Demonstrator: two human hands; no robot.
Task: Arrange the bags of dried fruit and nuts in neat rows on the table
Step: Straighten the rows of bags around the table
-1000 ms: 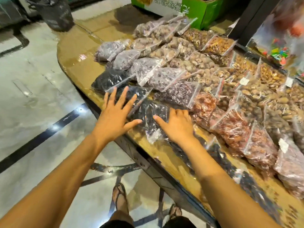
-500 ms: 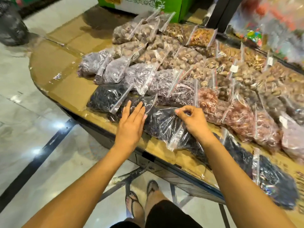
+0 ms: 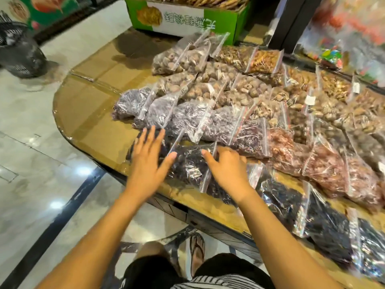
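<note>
Now we press flat, both open: left hand (image 3: 149,161) and right hand (image 3: 226,168) on dark fruit bag (image 3: 187,163); square it with near-left row.

Shop or market stall selling dried goods. Display table (image 3: 87,113) with a rounded end, topped in flattened cardboard under clear film, covered in many clear zip bags of dried fruit and nuts (image 3: 239,105) laid in overlapping rows, sorted by kind; some carry small white price-type tags (image 3: 310,100). Green printed carton (image 3: 187,17) of more stock at the far end. Bagged colourful sweets (image 3: 331,55) top right, blurred. Polished tiled floor (image 3: 31,163), dark mesh basket (image 3: 18,57) standing on it.
</note>
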